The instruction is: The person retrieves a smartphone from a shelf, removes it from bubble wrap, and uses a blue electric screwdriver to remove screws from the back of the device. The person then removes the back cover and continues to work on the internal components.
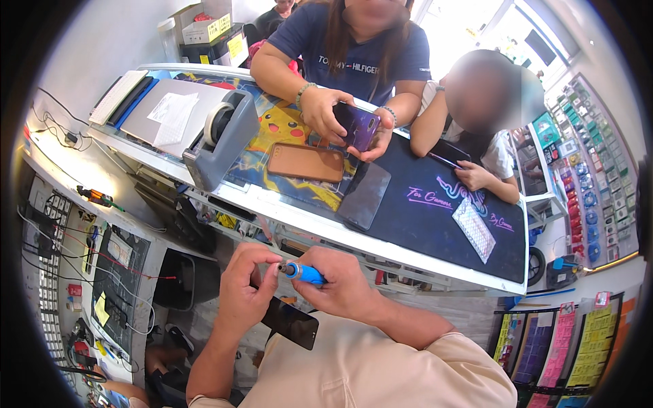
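In front of my chest, my right hand point(333, 275) is wrapped round a blue screwdriver point(306, 273) with a dark metal tip pointing left. My left hand point(248, 282) has its thumb and forefinger pinched at that tip; anything small between them is too tiny to make out. A dark smartphone point(296, 324) sticks out from under my left palm, its near end over my beige shirt. The palm and lower fingers appear to hold it, though its far end is hidden.
Ahead stands a white-edged counter point(292, 228) with a tape dispenser point(218, 136), a brown phone case point(306, 163), a dark phone point(365, 196) and bubble wrap point(474, 230). Across it, one person holds a purple phone point(360, 126), another a dark phone point(449, 153). A cluttered workbench point(115, 272) is left.
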### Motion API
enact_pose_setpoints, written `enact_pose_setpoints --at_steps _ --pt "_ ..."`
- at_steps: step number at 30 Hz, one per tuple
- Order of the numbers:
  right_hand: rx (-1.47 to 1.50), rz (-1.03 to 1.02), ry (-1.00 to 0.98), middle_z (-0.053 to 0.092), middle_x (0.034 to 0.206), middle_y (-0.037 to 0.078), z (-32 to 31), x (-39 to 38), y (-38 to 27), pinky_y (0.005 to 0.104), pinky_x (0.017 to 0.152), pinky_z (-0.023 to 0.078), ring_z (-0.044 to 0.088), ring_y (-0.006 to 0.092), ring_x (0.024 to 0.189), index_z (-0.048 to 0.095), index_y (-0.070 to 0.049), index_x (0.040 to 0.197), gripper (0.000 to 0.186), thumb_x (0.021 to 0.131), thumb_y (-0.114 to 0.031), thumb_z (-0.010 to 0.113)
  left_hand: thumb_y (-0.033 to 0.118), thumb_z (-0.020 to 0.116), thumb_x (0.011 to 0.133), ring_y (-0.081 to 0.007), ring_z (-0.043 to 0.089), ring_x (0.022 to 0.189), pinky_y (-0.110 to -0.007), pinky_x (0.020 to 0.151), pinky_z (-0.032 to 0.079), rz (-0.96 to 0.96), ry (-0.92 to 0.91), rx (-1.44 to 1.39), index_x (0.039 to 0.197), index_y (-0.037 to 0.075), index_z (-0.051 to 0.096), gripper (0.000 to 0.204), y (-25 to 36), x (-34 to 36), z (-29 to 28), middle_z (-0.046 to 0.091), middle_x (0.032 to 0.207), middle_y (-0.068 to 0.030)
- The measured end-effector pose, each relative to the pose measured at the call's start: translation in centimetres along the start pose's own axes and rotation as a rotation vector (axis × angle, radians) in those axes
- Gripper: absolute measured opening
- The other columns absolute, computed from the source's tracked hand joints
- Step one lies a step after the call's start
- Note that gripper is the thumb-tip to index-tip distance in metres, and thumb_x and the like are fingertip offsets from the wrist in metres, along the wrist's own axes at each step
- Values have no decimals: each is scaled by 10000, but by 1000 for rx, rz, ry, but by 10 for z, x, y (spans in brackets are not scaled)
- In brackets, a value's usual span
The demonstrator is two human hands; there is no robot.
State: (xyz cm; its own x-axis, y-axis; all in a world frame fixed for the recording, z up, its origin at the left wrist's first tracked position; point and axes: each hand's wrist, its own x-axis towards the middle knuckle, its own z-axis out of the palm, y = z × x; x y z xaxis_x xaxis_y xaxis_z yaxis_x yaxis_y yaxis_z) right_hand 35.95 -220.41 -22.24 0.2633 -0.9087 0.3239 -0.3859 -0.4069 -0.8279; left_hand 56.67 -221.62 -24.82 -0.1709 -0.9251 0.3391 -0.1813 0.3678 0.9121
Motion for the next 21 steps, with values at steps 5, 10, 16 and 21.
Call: enact_pose_setpoints --at_steps 5,10,16,21 --pt "-24 -44 -6 689 867 114 -2 -1 3 371 673 529 688 290 763 712 -42 1030 243 814 -13 819 -14 723 918 -70 492 621 -244 546 391 17 -16 -25 1090 72 697 194 -4 -1 2 648 988 -31" --pt "64 9 4 681 820 93 -2 -1 3 339 638 512 644 217 694 720 -36 983 180 852 -52 843 -7 710 911 -68 477 627 -246 576 393 -78 -81 -91 1042 64 665 156 3 1 -2 617 948 -14" --pt "125 194 -26 679 733 20 -2 -3 2 272 612 489 554 66 662 747 -14 968 132 925 -98 840 2 694 919 -46 468 674 -231 615 395 -178 -115 -114 1008 60 625 127 9 4 -5 595 921 19" --pt "653 585 -78 758 822 59 -6 2 -4 237 592 510 679 86 709 759 -14 1035 150 936 -93 839 72 677 973 -65 533 835 -247 755 451 -285 -226 -458 1044 67 609 99 4 2 -11 585 998 8"
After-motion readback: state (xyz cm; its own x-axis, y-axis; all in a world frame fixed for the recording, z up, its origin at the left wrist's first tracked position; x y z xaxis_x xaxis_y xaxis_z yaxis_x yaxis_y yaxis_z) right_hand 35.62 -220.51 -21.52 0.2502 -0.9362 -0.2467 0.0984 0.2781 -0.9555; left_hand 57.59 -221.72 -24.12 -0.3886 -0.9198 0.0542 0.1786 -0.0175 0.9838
